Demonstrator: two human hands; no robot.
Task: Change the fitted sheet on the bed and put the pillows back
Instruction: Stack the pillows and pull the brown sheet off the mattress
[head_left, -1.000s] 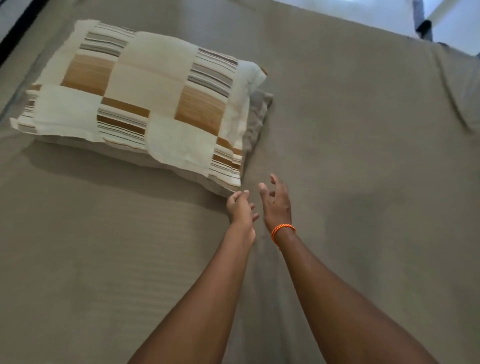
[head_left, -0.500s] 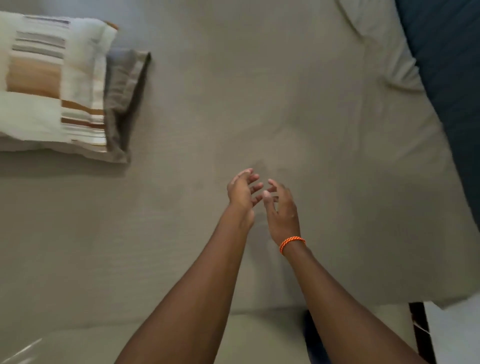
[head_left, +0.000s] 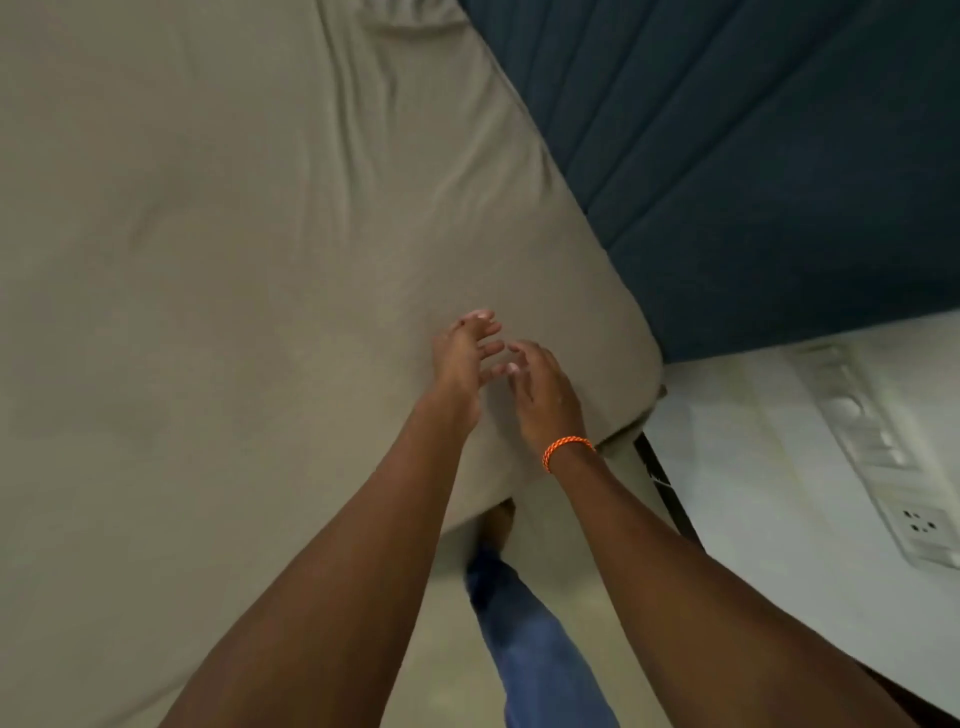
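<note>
sheet (head_left: 234, 260) looks on: pulled over the bed's near right corner, some wrinkles by the far edge. my left hand (head_left: 460, 358) and right hand (head_left: 543, 395) hover over that corner, fingers loose, holding nothing. no pillows in view; i judge those remain.

both hands reach over the near right corner of the bed, left hand (head_left: 462, 358) and right hand (head_left: 540, 395) just beside each other with loose fingers, holding nothing; the taupe fitted sheet (head_left: 234, 260) covers the corner beside a dark blue headboard (head_left: 779, 156)
</note>
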